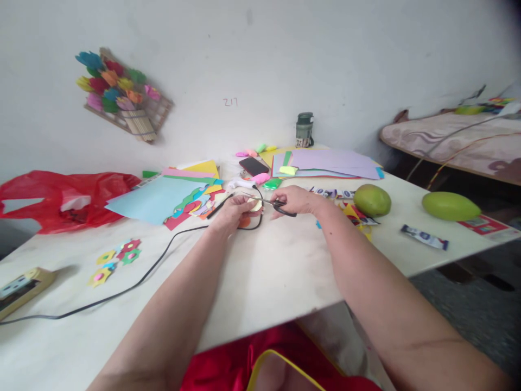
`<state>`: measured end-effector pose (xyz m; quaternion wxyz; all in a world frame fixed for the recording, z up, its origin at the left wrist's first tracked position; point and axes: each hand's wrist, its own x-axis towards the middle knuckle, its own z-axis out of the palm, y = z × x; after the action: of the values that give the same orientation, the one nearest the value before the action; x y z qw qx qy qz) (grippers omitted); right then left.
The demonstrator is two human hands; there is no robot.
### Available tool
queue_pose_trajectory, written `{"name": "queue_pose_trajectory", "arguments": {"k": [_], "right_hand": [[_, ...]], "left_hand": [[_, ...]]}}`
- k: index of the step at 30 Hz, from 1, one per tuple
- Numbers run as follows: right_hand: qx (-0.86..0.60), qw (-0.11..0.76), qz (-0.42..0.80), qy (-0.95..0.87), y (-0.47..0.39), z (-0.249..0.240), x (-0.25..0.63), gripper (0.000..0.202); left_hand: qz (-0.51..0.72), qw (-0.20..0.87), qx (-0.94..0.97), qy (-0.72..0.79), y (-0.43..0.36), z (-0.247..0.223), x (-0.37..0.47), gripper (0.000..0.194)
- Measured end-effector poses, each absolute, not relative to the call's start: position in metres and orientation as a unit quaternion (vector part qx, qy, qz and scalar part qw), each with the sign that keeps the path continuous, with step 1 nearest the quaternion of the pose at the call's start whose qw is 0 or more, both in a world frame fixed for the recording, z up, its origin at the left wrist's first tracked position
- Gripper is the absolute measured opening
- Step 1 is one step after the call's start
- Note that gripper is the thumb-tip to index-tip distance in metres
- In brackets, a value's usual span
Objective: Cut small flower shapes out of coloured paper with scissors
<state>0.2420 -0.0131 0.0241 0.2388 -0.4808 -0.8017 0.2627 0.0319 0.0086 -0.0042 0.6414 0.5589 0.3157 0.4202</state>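
Near the middle of the white table, my left hand [236, 212] pinches a small pale yellow piece of paper [255, 205]. My right hand [293, 201] is closed on black-handled scissors [280, 205], whose blades point left and reach the pale piece. An orange round piece [244, 222] lies just under my left hand. A black cable [163, 255] runs from the left and loops around by my hands. Left of them lie cut coloured scraps [191, 209]. Finished-looking paper flowers [130, 251] rest farther left on the table.
Coloured sheets [146, 198] and a red plastic bag [69, 201] are at the left. Behind my hands are a phone [253, 165], purple sheets [336, 163] and a dark bottle [304, 130]. Green fruit [372, 200] and a glue tube [424, 237] lie right, a power strip [24, 288] left.
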Motion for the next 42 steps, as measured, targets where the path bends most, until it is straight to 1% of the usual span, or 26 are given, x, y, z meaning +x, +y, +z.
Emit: {"name": "queue_pose_trajectory", "arguments": {"k": [4, 13, 26, 32, 37, 42], "right_hand": [[-0.453, 0.253, 0.304, -0.799, -0.012, 0.023, 0.242, 0.035], [-0.435, 0.264, 0.422, -0.750, -0.010, 0.020, 0.242, 0.029], [-0.475, 0.274, 0.458, -0.699, -0.015, 0.026, 0.235, 0.024], [-0.485, 0.271, 0.453, -0.697, -0.016, 0.027, 0.233, 0.021], [-0.486, 0.275, 0.454, -0.694, -0.018, 0.027, 0.232, 0.021], [-0.484, 0.278, 0.447, -0.699, -0.017, 0.025, 0.231, 0.028]], "left_hand": [[0.428, 0.651, 0.544, 0.312, 0.007, -0.003, 0.034, 0.029], [0.423, 0.660, 0.536, 0.315, 0.005, -0.003, 0.037, 0.030], [0.424, 0.663, 0.527, 0.319, 0.008, -0.004, 0.035, 0.032], [0.431, 0.671, 0.515, 0.315, 0.007, -0.004, 0.036, 0.032], [0.432, 0.677, 0.511, 0.306, 0.007, -0.005, 0.037, 0.029], [0.433, 0.680, 0.508, 0.303, 0.006, -0.004, 0.038, 0.026]]}}
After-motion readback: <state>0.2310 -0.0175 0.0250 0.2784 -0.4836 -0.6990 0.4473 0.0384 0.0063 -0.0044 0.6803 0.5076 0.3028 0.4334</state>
